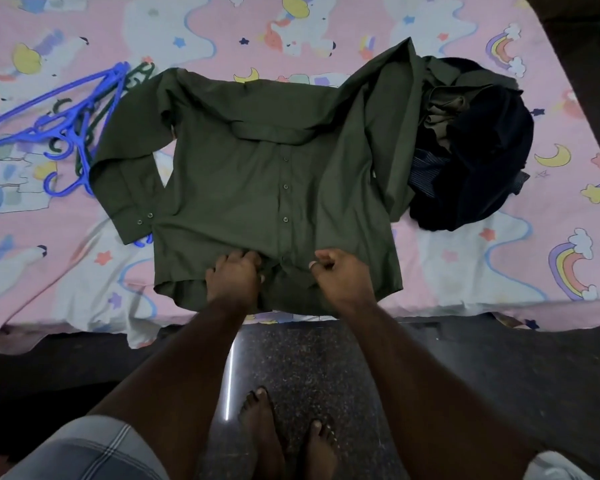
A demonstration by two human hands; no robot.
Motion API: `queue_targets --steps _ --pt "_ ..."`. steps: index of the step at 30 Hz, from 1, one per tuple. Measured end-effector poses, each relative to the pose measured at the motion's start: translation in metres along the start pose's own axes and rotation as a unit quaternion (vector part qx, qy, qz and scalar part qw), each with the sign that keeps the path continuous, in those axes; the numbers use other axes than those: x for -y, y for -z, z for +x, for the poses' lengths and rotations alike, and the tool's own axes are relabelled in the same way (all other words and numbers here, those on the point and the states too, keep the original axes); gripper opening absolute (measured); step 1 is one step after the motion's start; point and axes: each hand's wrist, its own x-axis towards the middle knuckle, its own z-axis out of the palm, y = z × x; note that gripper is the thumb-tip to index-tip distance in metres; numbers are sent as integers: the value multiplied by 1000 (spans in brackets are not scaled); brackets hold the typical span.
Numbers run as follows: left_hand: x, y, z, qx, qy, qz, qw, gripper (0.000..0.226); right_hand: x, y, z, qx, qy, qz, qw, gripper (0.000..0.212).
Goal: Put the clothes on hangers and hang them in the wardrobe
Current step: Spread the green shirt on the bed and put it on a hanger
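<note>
Pinching hem of olive button-up shirt (278,188) with left hand (234,277) and right hand (340,277), fingers curled into smooth cloth; lying spread flat, front up, on pink unicorn-print bedsheet (499,258); flanking it: blue plastic hangers (63,126) left, crumpled dark clothes pile (475,150) right.

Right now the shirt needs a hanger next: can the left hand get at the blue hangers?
Probably yes. The blue hangers lie uncovered on the bed left of the green shirt; the left hand must first let go of the hem.
</note>
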Motion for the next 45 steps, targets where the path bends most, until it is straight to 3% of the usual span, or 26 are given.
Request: queue_targets --steps 3,6,10,12,14,17,20,24,27,30,32,35,40,45 --pt "10 2 4 -30 -50 1 998 20 1 -8 13 11 -21 -39 999 38" --pt "30 13 -1 -40 -162 -38 985 29 0 -12 19 -7 -55 -60 997 42" --pt "62 26 -14 53 -261 0 964 53 0 -10 20 -70 -81 -95 990 42" --pt "69 29 -14 68 -254 11 965 58 2 -6 22 -102 -93 -99 985 42" --pt "66 32 -7 27 -216 -12 976 54 3 -2 27 -118 -105 -118 980 43" --pt "56 36 10 -5 -159 -43 986 42 4 2 41 -93 -146 -133 976 45" --pt "47 40 21 81 -147 -50 984 40 4 12 56 -116 -172 -101 973 33" --pt "42 35 28 195 -137 -63 969 47 7 32 54 -285 -181 -6 941 26" --pt "41 33 29 224 -166 -74 958 27 12 27 46 -224 -196 -44 954 38" --pt "41 45 36 125 -155 -111 974 34 29 10 52 -210 -110 -61 970 36" --pt "44 54 52 59 -133 -137 980 25 51 -1 61 -199 -48 -71 976 30" --pt "45 63 76 7 -137 -135 981 21 71 -13 81 -93 -2 -102 990 26" --pt "39 55 104 68 -81 -34 994 49 72 -23 123 50 -36 -166 984 28" --pt "37 40 120 82 -47 -61 994 56 62 -31 151 136 -33 -230 963 31"
